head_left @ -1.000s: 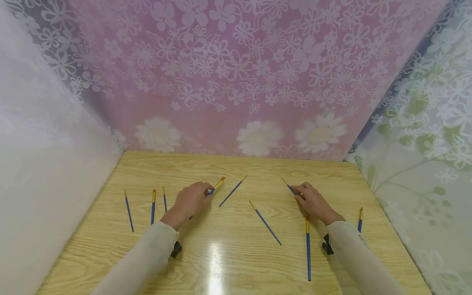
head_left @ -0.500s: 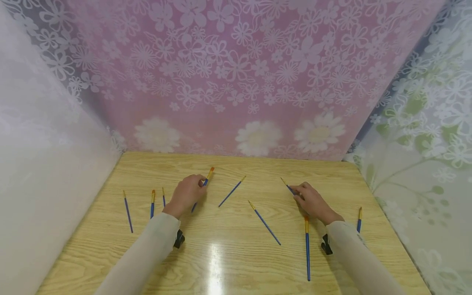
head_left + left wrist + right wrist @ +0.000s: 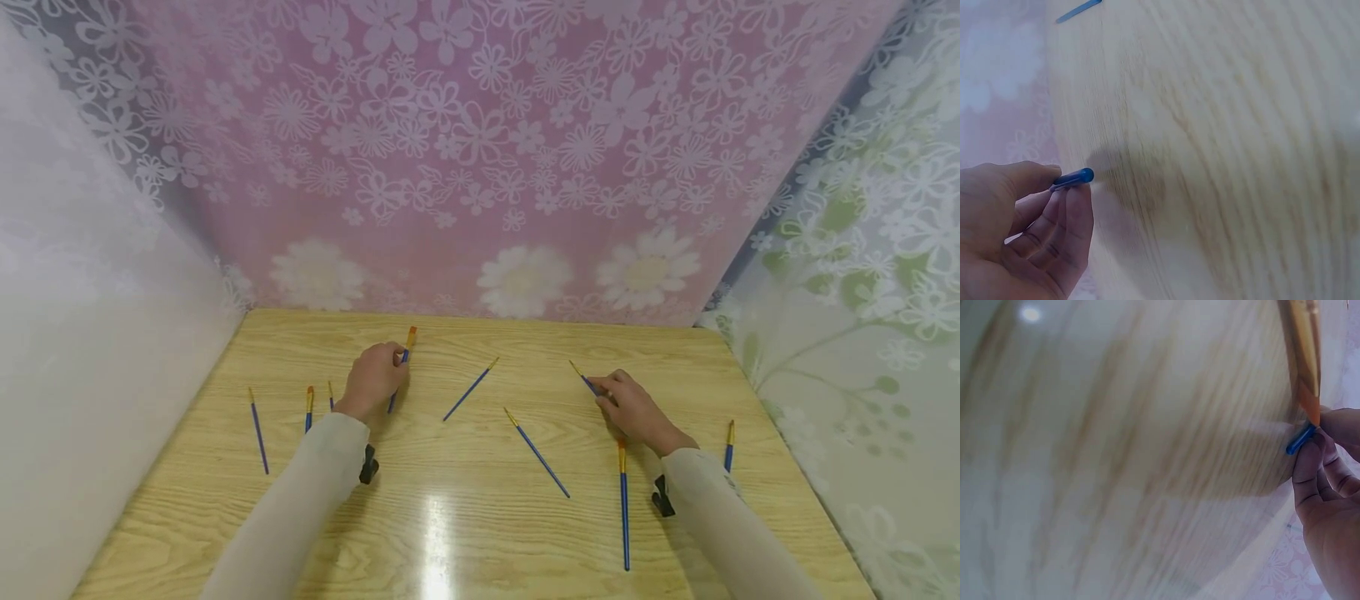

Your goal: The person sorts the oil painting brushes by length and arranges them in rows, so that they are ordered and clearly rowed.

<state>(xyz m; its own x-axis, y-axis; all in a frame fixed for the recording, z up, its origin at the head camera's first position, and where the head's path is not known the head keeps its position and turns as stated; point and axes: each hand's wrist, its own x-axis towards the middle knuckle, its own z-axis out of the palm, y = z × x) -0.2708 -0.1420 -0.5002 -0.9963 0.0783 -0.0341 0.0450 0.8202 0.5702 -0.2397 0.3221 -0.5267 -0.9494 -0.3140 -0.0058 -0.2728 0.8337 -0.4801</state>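
Note:
In the head view my left hand (image 3: 375, 379) pinches a flat paintbrush (image 3: 410, 340) with orange bristles and a blue handle, bristles pointing away from me. The left wrist view shows the blue handle end (image 3: 1075, 179) between thumb and fingers. Over on the right, my right hand (image 3: 636, 410) pinches a thin paintbrush (image 3: 581, 373) whose fine tip points to the far left. Its blue handle end (image 3: 1300, 440) peeks out between the fingertips in the right wrist view. A wider paintbrush (image 3: 624, 508) lies just below that hand, its orange tip close to the wrist.
Between the hands lie two slim paintbrushes, one slanting right (image 3: 471, 389), one slanting left (image 3: 536, 452). Left of the left hand are a purple-handled brush (image 3: 258, 433), a wider brush (image 3: 309, 408) and a partly hidden one (image 3: 331, 394). Another brush (image 3: 730, 446) is partly behind the right sleeve.
My left hand has moved left and away from me with the flat paintbrush, which has turned from slanting to nearly upright in the view. My right hand has stayed in place.

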